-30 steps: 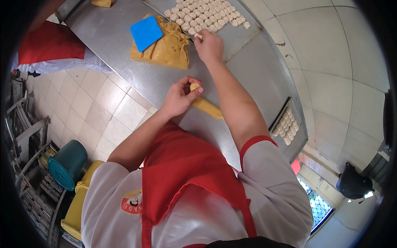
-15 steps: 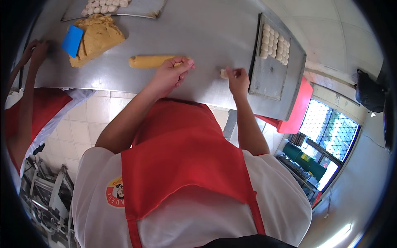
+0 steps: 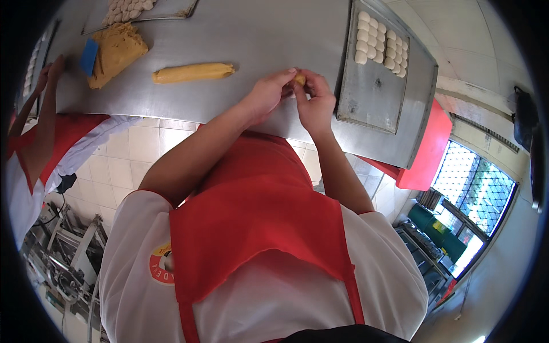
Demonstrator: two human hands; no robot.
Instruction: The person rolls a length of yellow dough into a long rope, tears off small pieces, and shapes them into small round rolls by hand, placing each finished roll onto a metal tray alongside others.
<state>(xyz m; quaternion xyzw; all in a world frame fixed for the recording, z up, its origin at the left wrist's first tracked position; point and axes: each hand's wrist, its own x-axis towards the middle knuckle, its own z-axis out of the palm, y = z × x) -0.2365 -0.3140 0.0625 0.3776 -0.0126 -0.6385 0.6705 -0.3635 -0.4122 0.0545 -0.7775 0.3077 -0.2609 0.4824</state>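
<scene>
My left hand (image 3: 267, 96) and my right hand (image 3: 316, 102) meet above the near edge of the steel table. Their closed fingers hold a small lump of yellow dough (image 3: 300, 79) between them. Whether paler dough lies under the lump is hidden by the fingers. A yellow dough log (image 3: 193, 72) rests on the table to the left of my hands. Farther left sits a big mass of yellow dough (image 3: 119, 50), with a blue scraper (image 3: 88, 56) against its left side.
On the right, a metal tray (image 3: 366, 111) carries rows of pale dough balls (image 3: 370, 39) at its far end. Another tray (image 3: 166, 15) with dough balls lies at the far left. A co-worker's hands (image 3: 51, 71) are at the left table edge. A red bin-like object (image 3: 420, 154) stands beyond the right edge.
My left hand has left the dough log and moved right to meet my right hand. My right hand has lifted a pale dough piece from the table. The view has shifted somewhat.
</scene>
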